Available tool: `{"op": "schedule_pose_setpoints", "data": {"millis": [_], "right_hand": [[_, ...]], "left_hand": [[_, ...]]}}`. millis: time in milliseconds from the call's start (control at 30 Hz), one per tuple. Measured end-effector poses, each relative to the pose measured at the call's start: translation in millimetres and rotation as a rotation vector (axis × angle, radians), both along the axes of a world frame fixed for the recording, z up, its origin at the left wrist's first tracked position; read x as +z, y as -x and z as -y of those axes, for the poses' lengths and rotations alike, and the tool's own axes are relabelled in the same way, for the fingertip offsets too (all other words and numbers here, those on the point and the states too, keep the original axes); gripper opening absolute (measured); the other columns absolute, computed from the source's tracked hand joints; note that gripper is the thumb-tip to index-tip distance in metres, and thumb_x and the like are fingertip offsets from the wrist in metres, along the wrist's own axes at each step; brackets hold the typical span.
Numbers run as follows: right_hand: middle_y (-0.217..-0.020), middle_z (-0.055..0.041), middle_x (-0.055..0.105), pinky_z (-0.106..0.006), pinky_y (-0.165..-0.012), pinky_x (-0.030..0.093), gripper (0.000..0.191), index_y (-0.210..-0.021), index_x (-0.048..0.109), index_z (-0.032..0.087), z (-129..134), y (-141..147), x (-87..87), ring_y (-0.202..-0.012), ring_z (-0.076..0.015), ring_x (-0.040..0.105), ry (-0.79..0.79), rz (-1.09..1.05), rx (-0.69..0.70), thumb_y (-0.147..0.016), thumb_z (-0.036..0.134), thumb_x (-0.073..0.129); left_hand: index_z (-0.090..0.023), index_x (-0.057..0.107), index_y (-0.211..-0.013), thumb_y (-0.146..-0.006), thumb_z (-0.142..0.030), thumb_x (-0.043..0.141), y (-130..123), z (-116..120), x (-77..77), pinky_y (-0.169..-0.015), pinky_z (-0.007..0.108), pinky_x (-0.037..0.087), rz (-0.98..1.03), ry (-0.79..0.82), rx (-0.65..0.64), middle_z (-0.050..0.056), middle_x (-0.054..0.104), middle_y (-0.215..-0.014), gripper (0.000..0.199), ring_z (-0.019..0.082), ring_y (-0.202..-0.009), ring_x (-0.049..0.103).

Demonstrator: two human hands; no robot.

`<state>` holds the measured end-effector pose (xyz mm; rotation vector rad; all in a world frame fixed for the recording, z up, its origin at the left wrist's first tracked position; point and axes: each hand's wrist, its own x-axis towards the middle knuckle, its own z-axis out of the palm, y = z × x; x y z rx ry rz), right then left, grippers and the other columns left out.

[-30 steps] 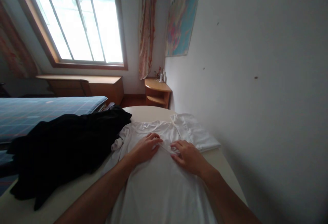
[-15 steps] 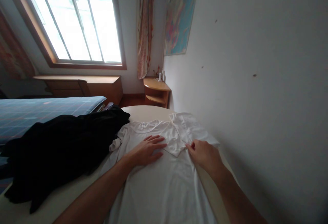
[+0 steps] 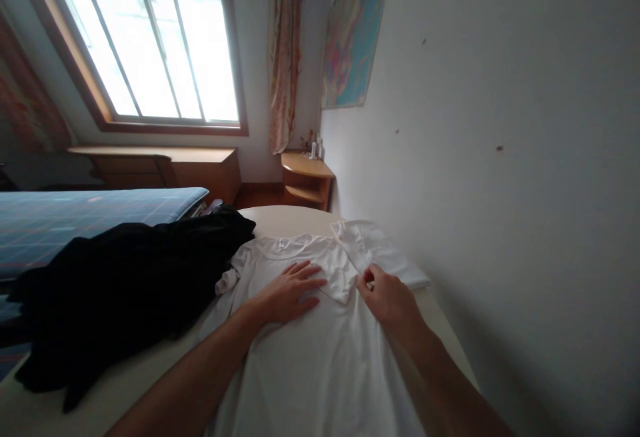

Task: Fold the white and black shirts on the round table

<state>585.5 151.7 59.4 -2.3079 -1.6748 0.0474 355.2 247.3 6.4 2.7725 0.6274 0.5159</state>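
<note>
A white T-shirt (image 3: 320,364) lies spread over a pale round-ended table (image 3: 280,219), its neckline toward the far end. My left hand (image 3: 290,292) rests flat on the shirt's chest with fingers spread. At the shirt's right edge, my right hand (image 3: 387,294) pinches the fabric beside the sleeve, which is folded inward over the chest. Another folded white cloth (image 3: 383,250) lies just beyond my right hand, near the wall. To the left of the shirt is a heap of black clothing (image 3: 135,284), touching its left sleeve.
A bed with a blue plaid cover (image 3: 100,214) stands at the left. Close along the right runs a white wall (image 3: 500,224). A small wooden corner shelf (image 3: 306,165) and a wooden desk (image 3: 200,157) are beyond the table, below the window (image 3: 150,44).
My right hand has shifted slightly left and its pinch has moved inward along the shirt's edge. My left hand stays flat in the same place.
</note>
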Motion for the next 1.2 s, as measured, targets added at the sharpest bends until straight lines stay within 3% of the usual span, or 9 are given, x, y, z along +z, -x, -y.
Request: {"op": "schedule_pose_setpoints", "data": {"millis": [100, 200, 333, 433, 600, 767, 933, 1100, 1200], "right_hand": [[-0.083, -0.0050, 0.075, -0.026, -0.062, 0.039, 0.016, -0.092, 0.061, 0.022, -1.2, 11.9, -3.0, -0.078, -0.0206, 0.071, -0.074, -0.125, 0.069, -0.095, 0.033, 0.050], [-0.085, -0.0042, 0.074, -0.026, -0.066, 0.043, 0.017, -0.093, 0.059, 0.022, 0.2, 23.7, -7.9, -0.078, -0.0194, 0.070, -0.150, -0.262, 0.180, -0.096, 0.036, 0.049], [-0.096, -0.0064, 0.075, -0.028, -0.076, 0.048, 0.017, -0.090, 0.059, 0.022, 4.2, 39.9, -13.9, -0.084, -0.0194, 0.070, -0.212, -0.434, 0.343, -0.096, 0.036, 0.051], [-0.102, -0.0072, 0.074, -0.028, -0.081, 0.048, 0.015, -0.088, 0.061, 0.022, 5.1, 50.2, -18.9, -0.087, -0.0194, 0.069, -0.177, -0.481, 0.437, -0.095, 0.033, 0.053], [-0.092, -0.0041, 0.072, -0.026, -0.077, 0.045, 0.010, -0.092, 0.065, 0.021, 5.7, 54.5, -22.2, -0.083, -0.0178, 0.066, -0.096, -0.409, 0.532, -0.092, 0.028, 0.057], [-0.087, -0.0028, 0.071, -0.026, -0.068, 0.040, 0.015, -0.089, 0.065, 0.021, 12.7, 46.8, -16.7, -0.077, -0.0176, 0.064, 0.056, -0.189, 0.467, -0.080, 0.031, 0.070], [-0.075, -0.0021, 0.071, -0.026, -0.063, 0.036, 0.010, -0.082, 0.067, 0.021, 18.4, 49.8, -10.8, -0.070, -0.0171, 0.064, 0.127, -0.140, 0.449, -0.084, 0.030, 0.064], [-0.075, -0.0006, 0.070, -0.024, -0.064, 0.042, 0.021, -0.104, 0.068, 0.020, 22.9, 62.1, -5.1, -0.067, -0.0146, 0.063, 0.031, -0.490, 0.508, -0.091, 0.032, 0.059], [-0.089, -0.0008, 0.070, -0.022, -0.063, 0.044, 0.041, -0.126, 0.062, 0.021, 25.4, 65.7, -7.8, -0.063, -0.0111, 0.061, 0.067, -0.650, 0.589, -0.086, 0.029, 0.065]], "left_hand": [[-0.028, 0.061, -0.132, -0.096, -0.028, 0.054, -2.7, -0.6, -0.2, -0.115, 0.046, 0.036, 0.080, -0.033, -0.003, 0.007, 0.057, -0.143, 0.037, 0.027, -0.137, 0.046], [-0.025, 0.057, -0.135, -0.099, -0.027, 0.047, -6.1, -2.0, -0.3, -0.110, 0.041, 0.042, 0.172, -0.035, 0.075, 0.007, 0.066, -0.129, 0.037, 0.023, -0.123, 0.057], [-0.026, 0.044, -0.146, -0.103, -0.030, 0.038, -8.5, -4.6, -0.2, -0.107, 0.041, 0.043, 0.260, -0.019, 0.173, 0.006, 0.069, -0.122, 0.044, 0.021, -0.118, 0.059], [-0.028, 0.049, -0.145, -0.104, -0.031, 0.034, -8.8, -5.8, -0.4, -0.105, 0.039, 0.043, 0.250, 0.003, 0.196, 0.005, 0.069, -0.120, 0.043, 0.021, -0.113, 0.061], [-0.024, 0.066, -0.127, -0.105, -0.034, 0.033, -9.6, -7.2, -2.9, -0.104, 0.038, 0.044, 0.221, 0.021, 0.226, 0.006, 0.069, -0.119, 0.042, 0.022, -0.112, 0.061], [-0.023, 0.068, -0.122, -0.104, -0.034, 0.036, -10.1, -8.4, -5.9, -0.102, 0.038, 0.046, 0.222, 0.028, 0.282, 0.006, 0.069, -0.119, 0.039, 0.022, -0.111, 0.061], [-0.022, 0.067, -0.123, -0.103, -0.033, 0.037, -10.6, -8.9, -5.9, -0.103, 0.040, 0.046, 0.230, 0.038, 0.316, 0.008, 0.068, -0.122, 0.038, 0.023, -0.114, 0.060], [-0.021, 0.069, -0.112, -0.104, -0.032, 0.030, -8.8, -14.7, -3.7, -0.103, 0.038, 0.046, 0.348, 0.053, 0.451, 0.006, 0.072, -0.114, 0.041, 0.021, -0.109, 0.064], [-0.020, 0.071, -0.101, -0.104, -0.031, 0.027, -6.6, -20.0, -6.5, -0.102, 0.038, 0.046, 0.352, 0.052, 0.536, 0.006, 0.074, -0.104, 0.045, 0.021, -0.105, 0.065]]}}
